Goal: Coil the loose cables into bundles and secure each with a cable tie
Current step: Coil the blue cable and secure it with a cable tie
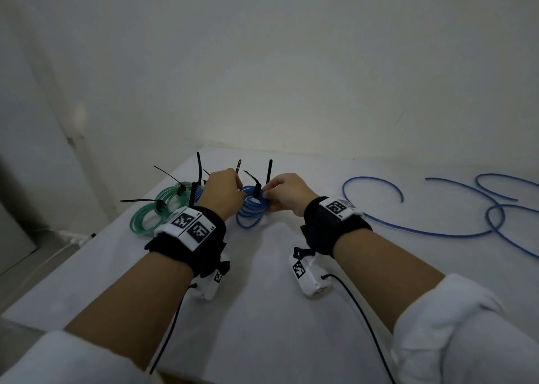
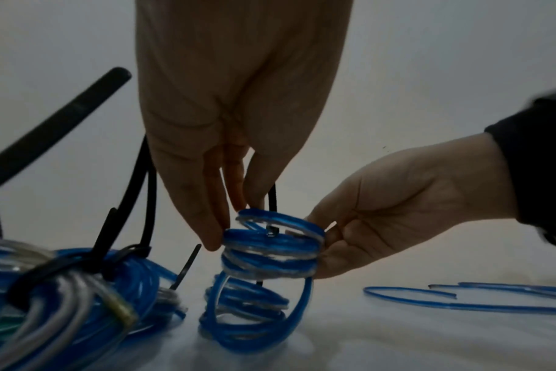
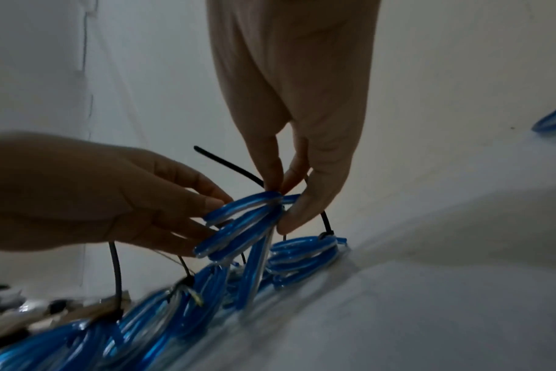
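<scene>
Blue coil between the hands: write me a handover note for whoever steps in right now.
Left hand: fingers pinch the blue coil from the left.
Right hand: pinches the coil's right side, where a black tie wraps it; whether that tie is pulled tight cannot be told.
Done: green bundles lie tied at the table's far left, with another tied blue bundle beside them.
Left: finish this coil's tie, then coil and tie the loose blue cables on the right.
</scene>
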`<state>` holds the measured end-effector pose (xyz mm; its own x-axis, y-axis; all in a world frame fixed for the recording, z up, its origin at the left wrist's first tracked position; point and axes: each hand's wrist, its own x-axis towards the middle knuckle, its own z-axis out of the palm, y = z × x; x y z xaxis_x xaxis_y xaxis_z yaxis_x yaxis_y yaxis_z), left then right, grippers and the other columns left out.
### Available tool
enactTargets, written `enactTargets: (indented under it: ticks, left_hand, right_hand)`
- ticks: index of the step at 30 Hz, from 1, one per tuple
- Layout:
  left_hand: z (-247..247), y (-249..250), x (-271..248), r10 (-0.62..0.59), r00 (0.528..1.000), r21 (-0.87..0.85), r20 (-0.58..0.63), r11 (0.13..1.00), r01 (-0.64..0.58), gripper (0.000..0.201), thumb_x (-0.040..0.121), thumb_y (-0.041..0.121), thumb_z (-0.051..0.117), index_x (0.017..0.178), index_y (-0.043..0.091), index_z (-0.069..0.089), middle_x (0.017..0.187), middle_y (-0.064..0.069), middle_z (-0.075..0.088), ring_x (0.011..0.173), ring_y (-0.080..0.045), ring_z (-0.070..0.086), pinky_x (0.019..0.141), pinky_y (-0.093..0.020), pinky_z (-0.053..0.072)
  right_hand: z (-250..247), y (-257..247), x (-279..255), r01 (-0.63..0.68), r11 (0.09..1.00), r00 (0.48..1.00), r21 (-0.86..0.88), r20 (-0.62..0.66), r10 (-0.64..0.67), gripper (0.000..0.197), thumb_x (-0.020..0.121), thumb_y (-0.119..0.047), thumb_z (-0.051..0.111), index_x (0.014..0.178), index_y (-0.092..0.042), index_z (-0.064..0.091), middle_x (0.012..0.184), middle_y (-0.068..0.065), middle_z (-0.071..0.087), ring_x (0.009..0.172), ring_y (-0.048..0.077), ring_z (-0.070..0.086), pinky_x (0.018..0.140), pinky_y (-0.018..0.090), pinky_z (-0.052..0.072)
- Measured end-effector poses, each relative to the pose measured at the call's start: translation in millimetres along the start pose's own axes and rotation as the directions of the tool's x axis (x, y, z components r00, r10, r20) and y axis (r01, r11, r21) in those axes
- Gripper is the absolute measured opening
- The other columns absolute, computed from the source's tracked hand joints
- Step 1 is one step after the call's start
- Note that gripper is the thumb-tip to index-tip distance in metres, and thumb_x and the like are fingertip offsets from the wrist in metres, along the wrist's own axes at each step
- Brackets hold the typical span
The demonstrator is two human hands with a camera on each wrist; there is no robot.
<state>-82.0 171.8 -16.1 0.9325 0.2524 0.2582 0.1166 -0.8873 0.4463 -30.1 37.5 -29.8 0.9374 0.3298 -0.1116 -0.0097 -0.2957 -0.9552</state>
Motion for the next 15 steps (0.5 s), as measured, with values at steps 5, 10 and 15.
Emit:
enactTargets:
  ticks: [5,10,15]
  left_hand:
    - [4.2,-1.8,1.3,-0.031,0.999,0.022,0.022,0.999,0.030,0.021,0.086,0.013,0.063,0.102,-0.001,0.061,0.106,-0.018,0.063,0.103,-0.030,0.057,0.085,-0.036,0.048]
    - [2.1,3.6,4.7,-0.022,0.997,0.059,0.070,0.998,0.018,0.019,0.088,0.012,0.057,0.102,0.001,0.063,0.106,-0.017,0.065,0.102,-0.029,0.058,0.080,-0.032,0.046]
    - [-1.8,12.5,11.4,0.018,0.997,0.071,0.070,0.997,-0.023,0.020,0.089,0.007,0.051,0.098,0.001,0.067,0.106,-0.014,0.066,0.101,-0.028,0.058,0.075,-0.027,0.042]
  right_hand:
    - [-2.9,-1.0,5.9,0.011,0.991,0.999,-0.132,0.047,-0.005,0.013,0.086,0.005,0.056,0.088,-0.002,0.066,0.090,0.016,0.062,0.082,0.028,0.064,0.079,0.044,0.057]
    - [-20.9,-3.0,1.4,0.012,0.967,0.989,-0.253,0.145,0.026,0.021,0.090,0.000,0.053,0.105,-0.003,0.067,0.101,0.012,0.061,0.085,0.023,0.059,0.072,0.034,0.057]
    - [-51.5,1.1,-7.7,0.011,0.952,0.987,-0.305,0.155,0.039,0.020,0.089,-0.001,0.054,0.105,-0.004,0.065,0.103,0.012,0.063,0.084,0.022,0.062,0.070,0.033,0.057]
